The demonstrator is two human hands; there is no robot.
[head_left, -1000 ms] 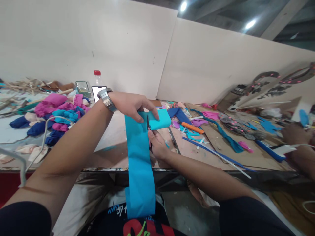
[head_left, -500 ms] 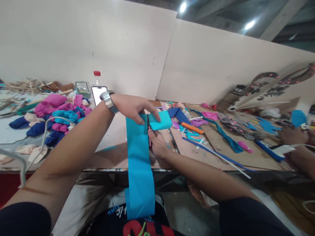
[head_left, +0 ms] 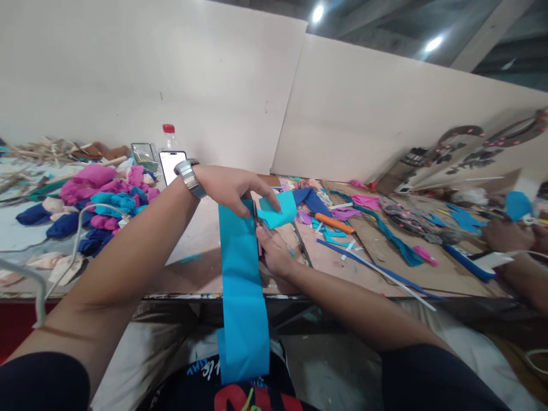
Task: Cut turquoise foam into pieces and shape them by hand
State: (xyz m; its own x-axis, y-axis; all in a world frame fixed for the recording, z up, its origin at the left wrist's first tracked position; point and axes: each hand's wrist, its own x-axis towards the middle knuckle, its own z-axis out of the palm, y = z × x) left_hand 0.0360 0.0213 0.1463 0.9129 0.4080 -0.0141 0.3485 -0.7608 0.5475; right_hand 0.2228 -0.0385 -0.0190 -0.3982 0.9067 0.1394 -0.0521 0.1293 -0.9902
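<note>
A long blue strip (head_left: 242, 274), paper or thin cloth, hangs from the table over its front edge to my lap. My left hand (head_left: 233, 185), with a metal watch at the wrist, is closed on the strip's top edge with the thumb. Its outstretched fingers press on a lighter blue end piece (head_left: 278, 210), which sticks out to the right. My right hand (head_left: 276, 251) is closed around scissors (head_left: 256, 212); their dark blades stand upright between strip and end piece, and the handles are mostly hidden.
Pink, blue and cream bundles (head_left: 103, 182) lie at the left beside a white cable. A phone (head_left: 171, 162) leans against a bottle (head_left: 169, 137). On the right are an orange cutter (head_left: 334, 223), coloured scraps, cardboard (head_left: 411, 251) and another person's hands (head_left: 505, 234).
The scissors' blades have shifted slightly left, and the end piece has tilted and pulled apart from the strip along its left side. My left hand has barely moved.
</note>
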